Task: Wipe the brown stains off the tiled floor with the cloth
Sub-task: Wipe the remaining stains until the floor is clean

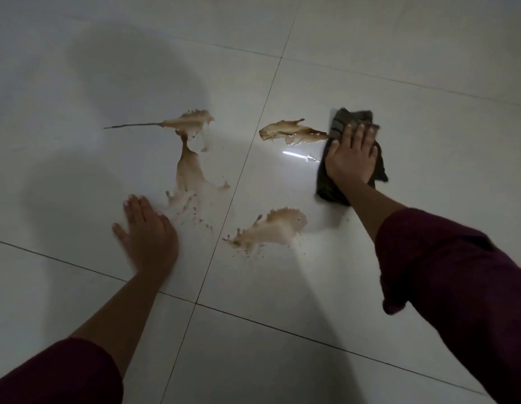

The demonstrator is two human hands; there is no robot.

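Observation:
Brown stains lie on the white tiled floor (282,287). A long stain (190,167) with a thin streak runs down the left tile. A darker wet stain (291,132) sits at upper right, and a pale splash (275,227) lies below it. My right hand (351,156) presses flat on a dark striped cloth (329,188), whose left edge touches the right end of the darker stain. My left hand (147,231) rests flat on the floor with fingers spread, just left of the long stain's lower specks, holding nothing.
Dark grout lines (224,211) cross the floor between large glossy tiles. A bright light reflection (297,155) shines beside the cloth. Shadows of my head and body fall over the left tiles. Both forearms wear dark maroon sleeves (457,281).

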